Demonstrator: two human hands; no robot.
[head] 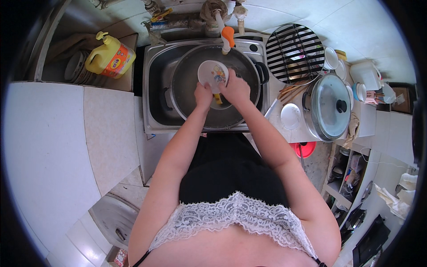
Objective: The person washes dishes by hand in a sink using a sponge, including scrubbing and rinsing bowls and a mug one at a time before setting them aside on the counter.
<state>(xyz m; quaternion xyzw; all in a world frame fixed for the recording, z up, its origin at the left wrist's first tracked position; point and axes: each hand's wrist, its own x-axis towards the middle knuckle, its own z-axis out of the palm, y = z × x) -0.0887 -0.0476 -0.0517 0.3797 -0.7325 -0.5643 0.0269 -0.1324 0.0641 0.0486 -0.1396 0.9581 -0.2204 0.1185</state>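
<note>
A white bowl [210,70] with a cartoon picture on it is held between my two hands, above a large metal pot. My left hand [203,96] grips its lower left edge, and my right hand [237,87] grips its right side. The pot [186,111] holds water and sits in the stainless steel sink [158,110]. Just below the bowl shows a small yellow thing [217,98], partly hidden; I cannot tell what it is. Over the pot's far rim hangs a white faucet [221,25] with an orange handle [228,36].
Left of the sink stands a yellow detergent bottle [111,58] beside stacked bowls [75,66]. To the right are a round black rack [295,55], wooden chopsticks [293,91], a white dish [290,116] and a pot with a glass lid [332,103]. A knife-like blade [271,108] leans near the sink's right edge.
</note>
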